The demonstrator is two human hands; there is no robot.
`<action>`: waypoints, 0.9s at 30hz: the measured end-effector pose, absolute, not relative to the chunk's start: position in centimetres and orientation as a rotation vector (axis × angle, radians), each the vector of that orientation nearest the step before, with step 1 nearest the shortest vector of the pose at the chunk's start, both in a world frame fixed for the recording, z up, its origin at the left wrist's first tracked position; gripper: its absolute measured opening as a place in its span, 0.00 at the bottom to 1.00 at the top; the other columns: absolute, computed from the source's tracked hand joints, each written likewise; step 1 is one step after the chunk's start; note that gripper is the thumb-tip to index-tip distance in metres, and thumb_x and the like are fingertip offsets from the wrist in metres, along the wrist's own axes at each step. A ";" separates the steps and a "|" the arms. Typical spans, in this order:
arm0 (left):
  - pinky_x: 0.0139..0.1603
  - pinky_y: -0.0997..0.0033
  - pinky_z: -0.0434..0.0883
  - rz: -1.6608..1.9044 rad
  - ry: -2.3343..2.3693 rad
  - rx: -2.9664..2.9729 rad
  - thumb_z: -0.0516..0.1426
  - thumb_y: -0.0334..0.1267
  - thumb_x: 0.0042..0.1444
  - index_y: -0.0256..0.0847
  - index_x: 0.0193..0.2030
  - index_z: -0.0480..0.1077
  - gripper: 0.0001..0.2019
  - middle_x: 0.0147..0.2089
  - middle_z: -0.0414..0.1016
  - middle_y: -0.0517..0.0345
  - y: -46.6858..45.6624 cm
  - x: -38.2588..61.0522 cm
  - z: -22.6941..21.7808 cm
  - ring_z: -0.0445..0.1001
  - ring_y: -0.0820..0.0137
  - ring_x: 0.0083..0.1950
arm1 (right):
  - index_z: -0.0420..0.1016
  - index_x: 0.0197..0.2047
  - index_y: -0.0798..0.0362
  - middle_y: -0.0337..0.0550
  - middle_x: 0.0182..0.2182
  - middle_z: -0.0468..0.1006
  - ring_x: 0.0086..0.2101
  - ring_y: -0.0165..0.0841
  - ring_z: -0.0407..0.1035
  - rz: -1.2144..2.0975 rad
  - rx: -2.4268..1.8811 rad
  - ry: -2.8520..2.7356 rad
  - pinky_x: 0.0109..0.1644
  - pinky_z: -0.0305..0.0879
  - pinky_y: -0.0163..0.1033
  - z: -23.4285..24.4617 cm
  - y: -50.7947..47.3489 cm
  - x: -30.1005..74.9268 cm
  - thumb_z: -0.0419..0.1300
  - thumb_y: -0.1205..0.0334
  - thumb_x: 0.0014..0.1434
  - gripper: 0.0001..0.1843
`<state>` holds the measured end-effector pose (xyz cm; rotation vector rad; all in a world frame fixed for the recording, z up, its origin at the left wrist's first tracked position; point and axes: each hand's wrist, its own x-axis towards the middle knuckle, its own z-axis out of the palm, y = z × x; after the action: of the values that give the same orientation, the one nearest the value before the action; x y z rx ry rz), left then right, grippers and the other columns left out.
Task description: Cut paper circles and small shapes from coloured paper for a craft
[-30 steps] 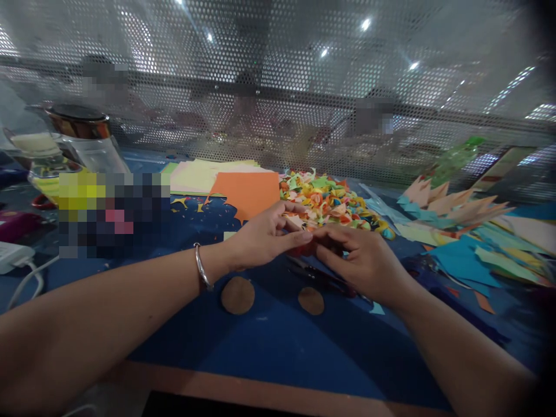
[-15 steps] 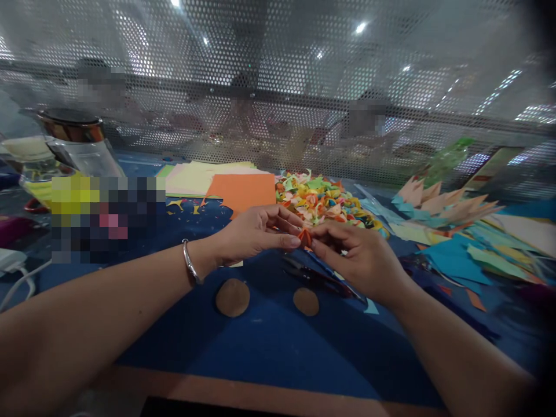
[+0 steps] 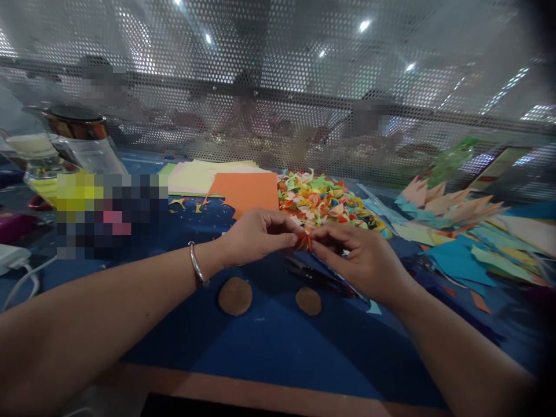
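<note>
Between my two hands is a small folded orange paper piece (image 3: pixel 306 240), pinched from both sides. My left hand (image 3: pixel 259 236), below a silver bangle (image 3: pixel 196 263) on the wrist, grips its left side between thumb and fingers. On the other side my right hand (image 3: pixel 362 255) closes thumb and fingertips on it. Part of the paper is hidden by the fingers. Beneath my hands lie dark scissors (image 3: pixel 315 275) and a blue pen (image 3: pixel 343 281). Two round brown discs (image 3: pixel 235 296) rest on the blue table (image 3: pixel 260 353) nearer to me.
Behind my hands sit a cut orange sheet (image 3: pixel 247 191), pale paper sheets (image 3: pixel 195 176) and a heap of colourful paper scraps (image 3: pixel 325 197). Folded peach paper points (image 3: pixel 452 202) and blue paper (image 3: pixel 460 260) lie right. A glass jug (image 3: pixel 87 145) stands left, before a perforated metal screen (image 3: pixel 278 116).
The left fingers have curled in more tightly around the orange paper, which now looks narrower and more covered. The whole view has shifted slightly; both hands stay in nearly the same place.
</note>
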<state>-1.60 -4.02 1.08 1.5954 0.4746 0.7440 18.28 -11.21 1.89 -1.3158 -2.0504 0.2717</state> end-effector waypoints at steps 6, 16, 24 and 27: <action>0.38 0.74 0.73 0.708 0.483 1.643 0.62 0.30 0.52 0.35 0.31 0.76 0.02 0.29 0.78 0.58 -4.2 -1.8 1.7 0.74 0.77 0.31 | 0.76 0.33 0.52 0.41 0.27 0.76 0.27 0.30 0.67 0.243 -1.337 -2.079 0.29 0.61 0.34 1.8 -11.5 18.1 0.56 0.61 0.63 0.09; 0.38 0.73 0.72 0.757 0.534 1.521 0.64 0.29 0.50 0.33 0.32 0.75 0.02 0.28 0.77 0.57 -4.1 -1.6 1.7 0.73 0.77 0.30 | 0.76 0.36 0.52 0.40 0.28 0.77 0.27 0.29 0.68 0.209 -1.307 -2.088 0.30 0.62 0.34 1.7 -11.4 18.3 0.57 0.63 0.63 0.07; 0.39 0.73 0.73 0.656 0.485 1.535 0.65 0.29 0.47 0.34 0.29 0.76 0.02 0.28 0.78 0.59 -3.9 -1.9 1.9 0.74 0.77 0.30 | 0.75 0.32 0.51 0.40 0.27 0.76 0.25 0.29 0.68 0.234 -1.291 -2.078 0.29 0.64 0.34 1.9 -11.6 18.0 0.57 0.63 0.60 0.06; 0.38 0.74 0.72 0.660 0.476 1.610 0.64 0.30 0.49 0.35 0.30 0.76 0.02 0.28 0.77 0.59 -3.9 -1.8 1.9 0.73 0.77 0.30 | 0.75 0.32 0.51 0.40 0.26 0.77 0.25 0.29 0.68 0.253 -1.298 -2.070 0.28 0.65 0.33 1.9 -11.6 17.9 0.57 0.63 0.60 0.07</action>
<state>-1.84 -3.85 1.92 1.6097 0.4756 0.6601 17.89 -11.63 1.93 -1.2982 -2.0704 0.2530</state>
